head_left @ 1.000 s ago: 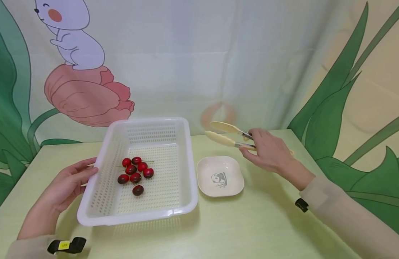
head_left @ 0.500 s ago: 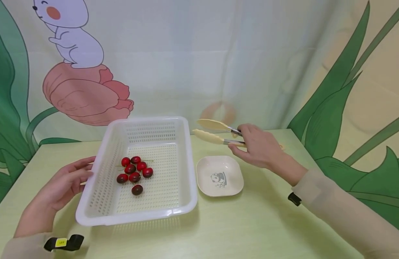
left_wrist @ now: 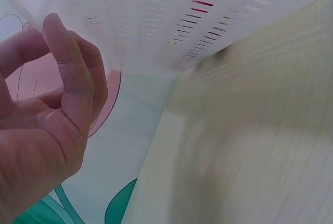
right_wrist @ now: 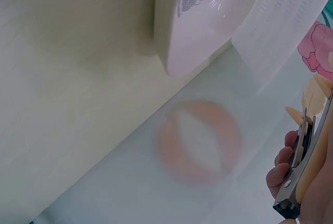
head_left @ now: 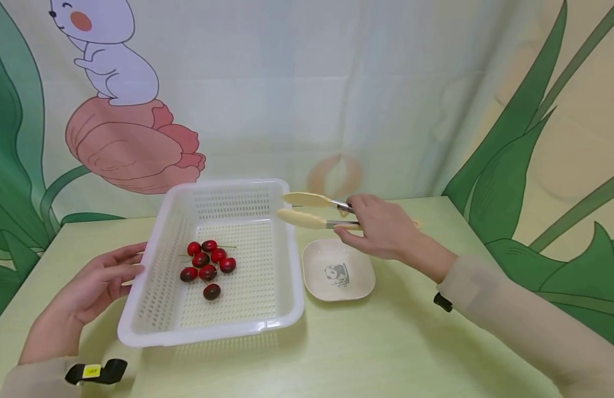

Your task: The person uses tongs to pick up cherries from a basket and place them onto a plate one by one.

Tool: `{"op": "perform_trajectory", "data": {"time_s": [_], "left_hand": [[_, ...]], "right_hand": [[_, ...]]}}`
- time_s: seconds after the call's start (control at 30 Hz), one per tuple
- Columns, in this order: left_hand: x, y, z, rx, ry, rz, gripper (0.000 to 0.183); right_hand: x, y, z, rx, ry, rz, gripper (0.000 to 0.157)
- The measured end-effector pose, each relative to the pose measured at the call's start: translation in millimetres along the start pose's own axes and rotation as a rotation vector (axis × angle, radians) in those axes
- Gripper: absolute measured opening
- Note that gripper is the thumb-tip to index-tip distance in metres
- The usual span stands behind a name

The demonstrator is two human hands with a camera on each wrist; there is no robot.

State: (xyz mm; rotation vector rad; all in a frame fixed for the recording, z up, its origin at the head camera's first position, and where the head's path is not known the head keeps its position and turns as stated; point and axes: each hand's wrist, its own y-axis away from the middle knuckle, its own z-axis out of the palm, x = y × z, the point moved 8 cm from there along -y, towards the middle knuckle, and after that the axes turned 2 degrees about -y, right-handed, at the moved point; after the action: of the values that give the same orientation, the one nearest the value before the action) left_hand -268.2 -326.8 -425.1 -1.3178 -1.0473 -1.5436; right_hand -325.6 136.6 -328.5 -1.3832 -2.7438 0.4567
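Note:
A white plastic basket with perforated walls stands left of centre. Several dark red cherries lie in it, some with stems. At the basket's left rim my left hand holds on, its thumb at the top edge and its curled fingers at the outer side; the left wrist view shows these bent fingers against the white wall. My right hand grips a pair of tongs with cream tips and metal arms. The spread tips hang over the basket's right rim, with nothing between them.
A small square cream dish with a panda print sits right of the basket, below the tongs. Both stand on a pale green table. A printed curtain hangs behind and along the right side.
My right hand has moved left with the tongs, from above the dish's far side to the basket's right rim. The left hand, basket, cherries and dish stay almost the same.

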Motion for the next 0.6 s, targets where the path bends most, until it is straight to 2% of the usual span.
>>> {"op": "perform_trajectory", "data": {"time_s": [0.3, 0.6], "left_hand": [[0.7, 0.6, -3.0, -0.049, 0.013, -0.006, 0.040], [0.4, 0.4, -1.7, -0.077, 0.028, -0.020, 0.040]], "right_hand": [[-23.6, -13.7, -1.6, 0.023, 0.022, -0.077, 0.045], [-62.6, -23.4, 12.7, -0.007, 0.145, -0.205, 0.052]]}}
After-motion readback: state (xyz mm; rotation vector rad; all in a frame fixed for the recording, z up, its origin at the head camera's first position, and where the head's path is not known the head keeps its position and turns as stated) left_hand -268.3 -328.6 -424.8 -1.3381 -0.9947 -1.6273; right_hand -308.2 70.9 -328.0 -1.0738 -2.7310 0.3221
